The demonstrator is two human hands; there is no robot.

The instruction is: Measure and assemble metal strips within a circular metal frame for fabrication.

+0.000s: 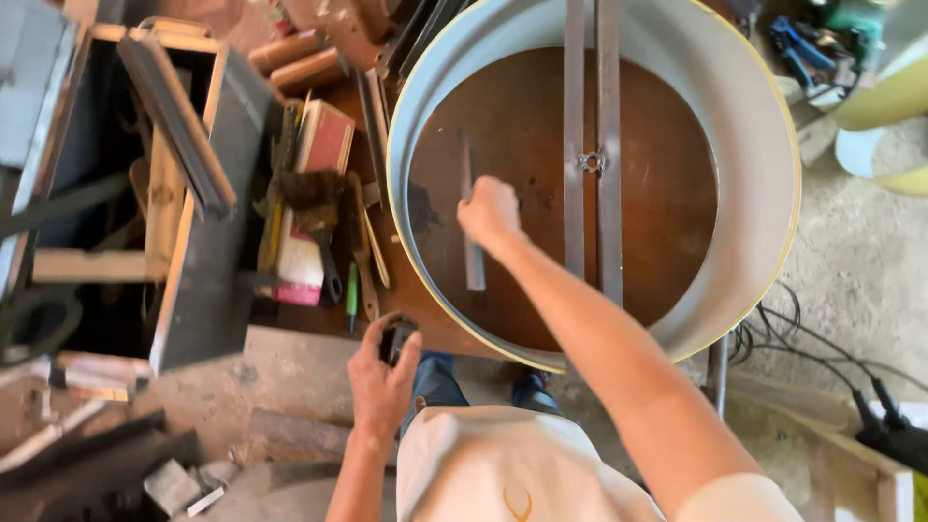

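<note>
Inside the one large white-walled drum, across whose brown floor I count two long flat steel bars joined by one bolt, my right hand closes on one shorter metal strip, which lies loose on the floor, not yet fixed. My left hand grips one small dark tool, possibly a clamp.

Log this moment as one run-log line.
right hand: gripping flat metal strip inside drum | left hand: holding small dark object, outside drum | twin bars: span drum
</note>
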